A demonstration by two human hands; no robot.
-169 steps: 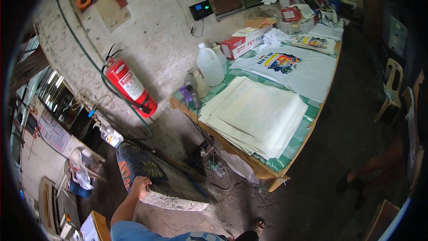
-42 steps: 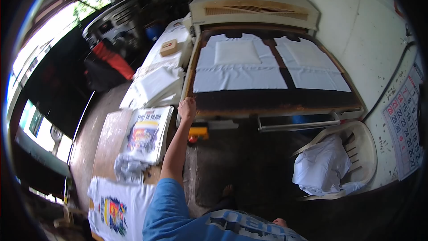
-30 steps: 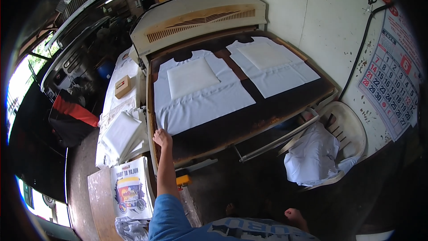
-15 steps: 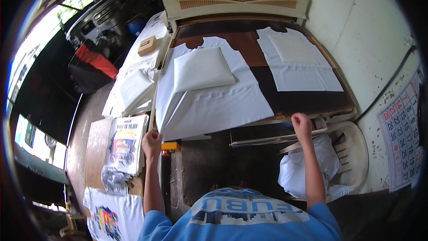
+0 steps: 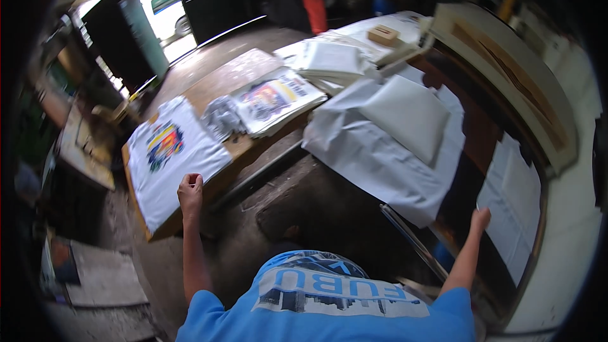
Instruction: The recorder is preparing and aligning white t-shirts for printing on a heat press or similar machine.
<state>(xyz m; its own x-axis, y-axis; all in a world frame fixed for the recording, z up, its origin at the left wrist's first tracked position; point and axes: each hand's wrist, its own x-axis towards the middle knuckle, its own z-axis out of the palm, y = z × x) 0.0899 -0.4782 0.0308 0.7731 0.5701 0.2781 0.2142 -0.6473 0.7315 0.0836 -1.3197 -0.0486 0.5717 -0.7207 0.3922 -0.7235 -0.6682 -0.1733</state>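
My left hand (image 5: 190, 190), its fingers curled together with nothing visible in them, is over the front edge of a white T-shirt with a colourful print (image 5: 166, 145). That T-shirt lies spread on a wooden table at the left. On the right, my right hand (image 5: 481, 218) is closed in a loose fist, with nothing visible in it. It is beside the lower left edge of a plain white shirt piece (image 5: 516, 234) on the dark press bed. Between my hands, a larger white shirt piece (image 5: 405, 183) hangs creased over the bed's front edge, with a white pad (image 5: 408, 117) on it.
A stack of printed white shirts (image 5: 272, 100) and a crumpled grey-white cloth (image 5: 223, 117) lie on the wooden table (image 5: 244, 66). Behind are folded white cloths (image 5: 332, 58) and a small tan box (image 5: 384, 35). A metal bar (image 5: 413, 240) juts out below the bed. The press hood (image 5: 506, 76) stands at right.
My view has swung left. My left hand has let go of the white shirt piece's corner and moved over to the printed T-shirt. My right hand is now beside the right shirt piece.
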